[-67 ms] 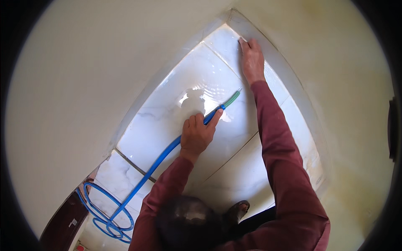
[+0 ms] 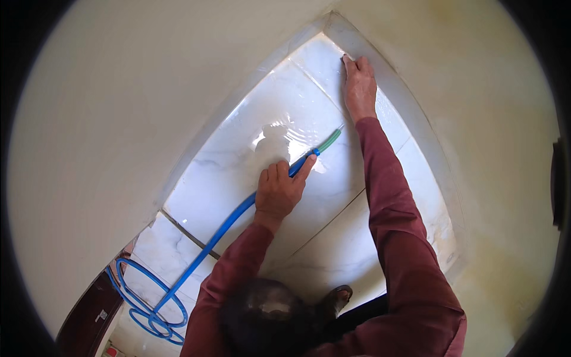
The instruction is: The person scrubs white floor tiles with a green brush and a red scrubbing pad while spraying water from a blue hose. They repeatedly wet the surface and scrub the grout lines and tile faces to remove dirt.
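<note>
My left hand (image 2: 277, 189) is closed round a blue hose (image 2: 235, 215), with the index finger stretched along it. A shorter green hose piece (image 2: 329, 140) sticks out of its front end, and a thin bit of water shows at the tip. My right hand (image 2: 360, 89) reaches to the far right part of the wet marble-look tiled floor (image 2: 238, 149), against the grey skirting (image 2: 398, 95). Its fingers are bent and pressed together low down by the skirting. What they hold, if anything, is hidden.
The hose lies in loose loops (image 2: 156, 315) at the lower left, beside a dark brown door (image 2: 89, 318). Pale walls rise on both sides and meet at the far corner (image 2: 330, 21). A sandalled foot (image 2: 338, 297) stands near the bottom middle.
My right hand has shifted very slightly along the skirting. My left hand keeps its hold on the hose, and the water ripples differ a little.
</note>
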Demonstrator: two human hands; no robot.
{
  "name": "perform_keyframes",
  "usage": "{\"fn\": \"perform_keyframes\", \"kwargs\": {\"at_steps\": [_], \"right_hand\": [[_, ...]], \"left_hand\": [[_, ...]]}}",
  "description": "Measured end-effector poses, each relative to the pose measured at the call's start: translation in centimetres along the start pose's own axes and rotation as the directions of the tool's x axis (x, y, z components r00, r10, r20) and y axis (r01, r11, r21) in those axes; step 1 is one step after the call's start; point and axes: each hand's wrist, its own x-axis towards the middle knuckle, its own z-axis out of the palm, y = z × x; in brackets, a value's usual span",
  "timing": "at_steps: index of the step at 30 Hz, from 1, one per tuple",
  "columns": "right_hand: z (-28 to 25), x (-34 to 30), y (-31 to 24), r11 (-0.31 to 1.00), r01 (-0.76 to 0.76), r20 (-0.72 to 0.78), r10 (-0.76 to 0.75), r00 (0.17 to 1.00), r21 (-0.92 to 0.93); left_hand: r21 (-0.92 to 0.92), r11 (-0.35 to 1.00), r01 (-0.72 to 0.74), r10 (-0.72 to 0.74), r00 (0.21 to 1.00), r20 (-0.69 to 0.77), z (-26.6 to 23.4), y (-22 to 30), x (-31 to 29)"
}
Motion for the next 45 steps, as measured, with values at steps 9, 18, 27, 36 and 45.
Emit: {"fn": "perform_keyframes", "kwargs": {"at_steps": [9, 18, 27, 36, 45], "right_hand": [[3.5, 3.2, -5.9, 0.994, 0.009, 0.019, -0.011, 1.0, 0.111], [4.9, 5.9, -5.1, 0.989, -0.133, -0.153, 0.142, 0.978, 0.069], [3.8, 5.2, -3.7, 0.995, -0.045, 0.001, 0.045, 0.999, 0.092], [3.1, 2.9, -5.9, 0.941, 0.288, 0.046, -0.3, 0.953, 0.179], [5.1, 4.9, -4.6, 0.992, -0.121, -0.074, 0.122, 0.99, 0.022]], "left_hand": [[-0.077, 0.997, -0.021, 0.023, 1.0, 0.017, -0.2, 0.3, 0.1], [-0.076, 0.997, -0.017, 0.018, 1.0, 0.008, -0.2, 0.4, 0.8], [-0.069, 0.997, -0.023, 0.023, 1.0, -0.008, -0.4, 0.1, 0.0], [-0.085, 0.996, -0.007, 0.008, 1.0, 0.006, -0.4, -0.5, 0.1], [-0.059, 0.998, -0.004, 0.002, 1.0, -0.025, 0.2, 0.0, -0.3]]}}
